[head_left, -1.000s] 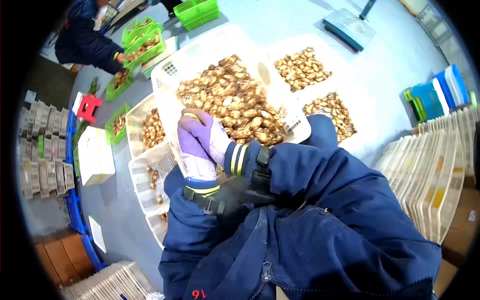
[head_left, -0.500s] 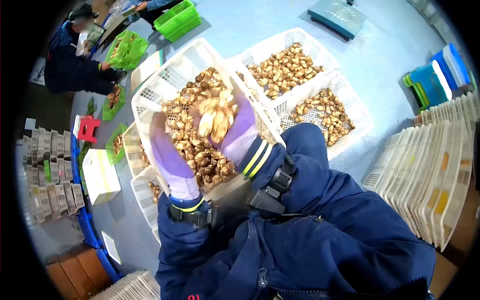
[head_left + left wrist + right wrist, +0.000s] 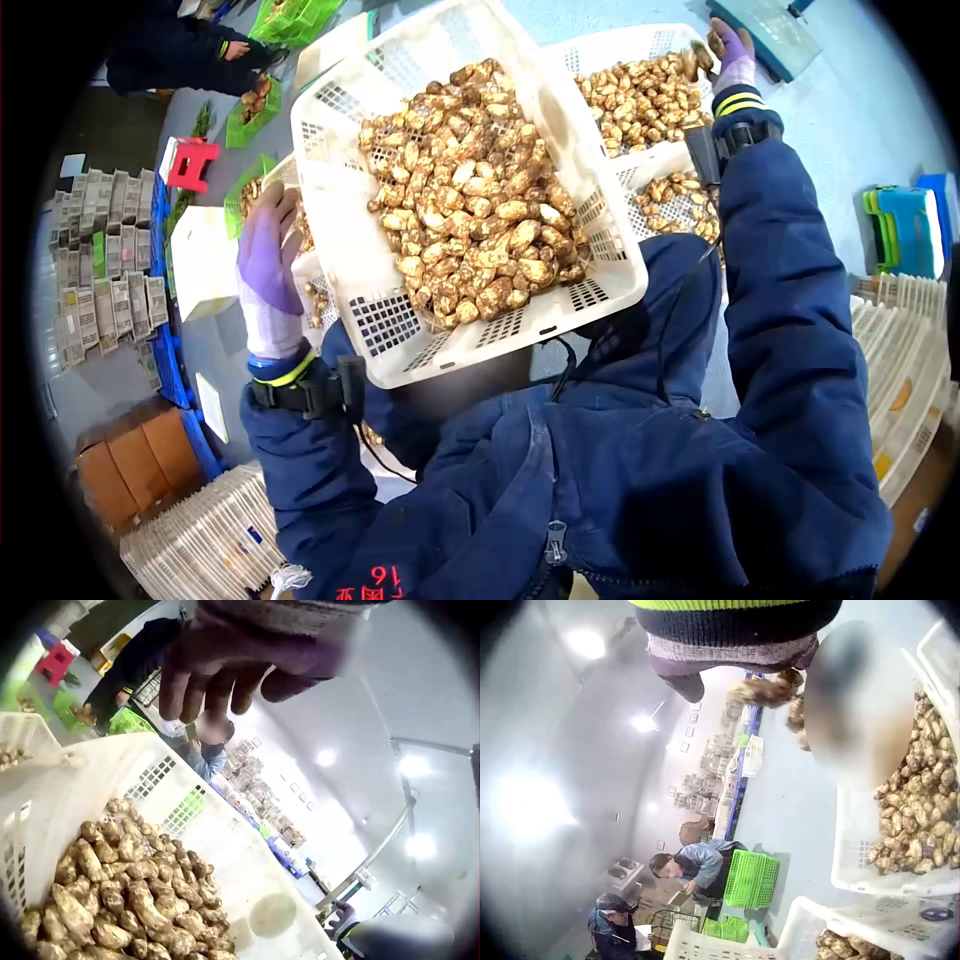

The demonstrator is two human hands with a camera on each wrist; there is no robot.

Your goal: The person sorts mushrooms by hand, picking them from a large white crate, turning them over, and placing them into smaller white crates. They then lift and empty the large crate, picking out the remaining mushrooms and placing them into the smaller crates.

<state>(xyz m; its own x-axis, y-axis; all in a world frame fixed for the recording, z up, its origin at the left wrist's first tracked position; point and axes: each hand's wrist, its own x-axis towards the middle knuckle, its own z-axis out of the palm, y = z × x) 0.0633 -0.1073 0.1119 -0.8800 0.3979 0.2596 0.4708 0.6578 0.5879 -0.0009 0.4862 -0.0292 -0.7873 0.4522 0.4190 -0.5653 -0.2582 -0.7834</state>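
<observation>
A white perforated basket (image 3: 330,230) stands tilted before me, with a pile of knobbly brown-and-cream tubers (image 3: 470,200) in it. Beside its left wall is my left hand (image 3: 268,265) in a purple glove, fingers loosely bent and holding nothing; the left wrist view shows those fingers hanging above the rim. My right arm stretches far out to the right. Its gloved hand (image 3: 735,58) is over the far right corner of another white basket (image 3: 650,40). A few tubers (image 3: 769,691) are close below that hand, apart from its straight thumb; a blurred patch hides part of this.
Another basket with fewer tubers (image 3: 680,195) stands right of the big one. A blue platform scale (image 3: 775,35) is on the floor at the back right. Stacked white baskets (image 3: 900,370) line the right side. Other people (image 3: 697,870) work near green baskets (image 3: 751,879).
Both hands were together over the big basket, then lifted tubers between them. Now they are apart: the left at the basket's left side, the right reaching out to the far right basket.
</observation>
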